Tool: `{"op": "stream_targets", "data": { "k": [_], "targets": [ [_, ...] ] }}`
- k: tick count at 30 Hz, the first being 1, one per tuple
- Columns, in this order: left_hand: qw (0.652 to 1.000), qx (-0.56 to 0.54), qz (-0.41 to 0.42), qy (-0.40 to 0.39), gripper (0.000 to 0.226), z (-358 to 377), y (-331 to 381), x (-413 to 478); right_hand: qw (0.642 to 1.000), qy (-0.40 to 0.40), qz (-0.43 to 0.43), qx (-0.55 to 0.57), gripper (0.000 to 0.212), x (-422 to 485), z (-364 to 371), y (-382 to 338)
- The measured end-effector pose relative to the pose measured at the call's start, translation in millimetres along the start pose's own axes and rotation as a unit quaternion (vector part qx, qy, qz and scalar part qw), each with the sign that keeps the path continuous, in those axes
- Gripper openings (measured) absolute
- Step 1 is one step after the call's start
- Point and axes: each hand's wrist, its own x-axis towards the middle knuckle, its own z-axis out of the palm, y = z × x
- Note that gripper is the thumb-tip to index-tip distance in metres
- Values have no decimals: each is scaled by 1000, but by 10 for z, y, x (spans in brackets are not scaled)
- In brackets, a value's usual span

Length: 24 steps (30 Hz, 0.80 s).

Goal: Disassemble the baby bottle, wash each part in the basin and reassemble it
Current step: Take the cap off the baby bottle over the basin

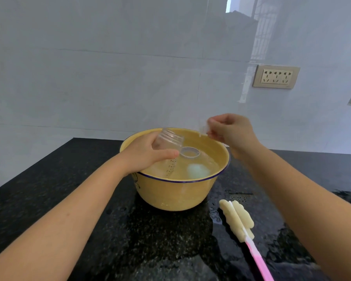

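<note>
My left hand [144,154] grips the clear bottle body [168,139], tilted over the left side of the yellow basin [182,193], its threaded mouth pointing up and away. My right hand [232,131] is raised above the basin's far right rim and pinches a small clear part [202,128], blurred, likely the teat. A clear screw ring [190,152] floats on the water in the basin. A pale rounded cap [198,171] lies under the water near the front right.
A sponge bottle brush [238,218] with a pink handle lies on the wet black granite counter [69,189], right of the basin. A tiled wall stands behind, with a socket panel [276,77] at the right.
</note>
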Motion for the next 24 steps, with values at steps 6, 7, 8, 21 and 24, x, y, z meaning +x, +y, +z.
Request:
{"op": "stream_targets", "data": {
  "k": [6,7,8,21,24],
  "targets": [
    [1000,6,-21,1,74,-7,-9,20,989,-108,34,-97,18,-72,18,146],
    [1000,1,-19,0,68,-7,-4,12,980,-115,22,-163,26,-60,19,151],
    [1000,1,-18,-2,62,-8,-3,9,960,-124,-2,-252,35,-51,29,157],
    [956,269,-92,-75,42,49,3,260,781,-231,-83,-575,25,-36,108,257],
    [933,322,-111,-112,40,49,31,336,781,-228,-81,-576,18,-31,94,273]
  ]
}}
